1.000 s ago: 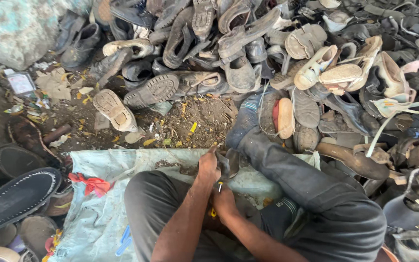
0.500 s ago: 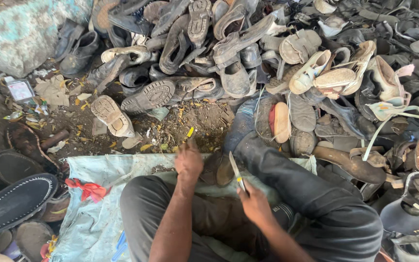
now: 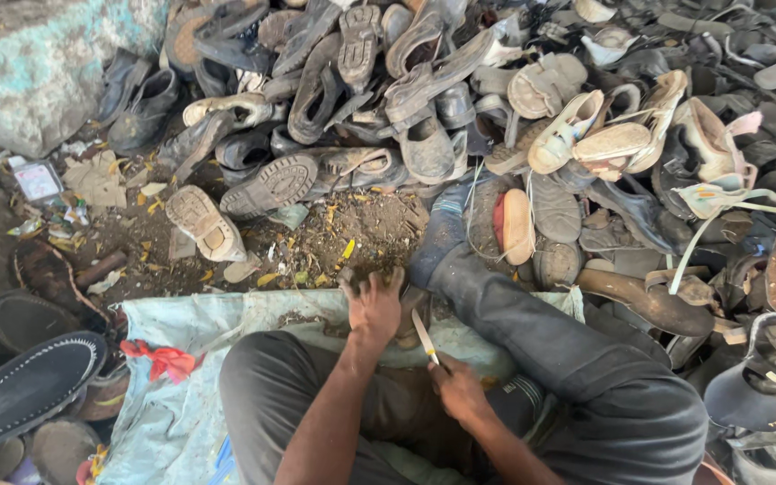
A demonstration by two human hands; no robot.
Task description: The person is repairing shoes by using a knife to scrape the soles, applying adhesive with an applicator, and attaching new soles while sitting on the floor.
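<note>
I sit on a pale blue sheet [image 3: 181, 359] with my legs apart. My left hand [image 3: 373, 305] reaches forward and presses on a dark, dirty piece of shoe material [image 3: 410, 314] at the sheet's far edge, fingers spread over it. My right hand [image 3: 460, 388] sits nearer my body and grips a small knife [image 3: 424, 336] with its blade pointing up and away, just right of the left wrist. The blade is apart from the piece.
A large heap of worn shoes, sandals and soles [image 3: 460, 108] fills the ground ahead and to the right. A black sole [image 3: 24, 391] and a red scrap [image 3: 168, 359] lie at left. Bare dirt with yellow litter [image 3: 316, 247] lies in front. A mottled rock [image 3: 38, 63] sits far left.
My two hands have separated: the left has reached forward onto the dark piece, while the right has drawn back towards my body with the knife.
</note>
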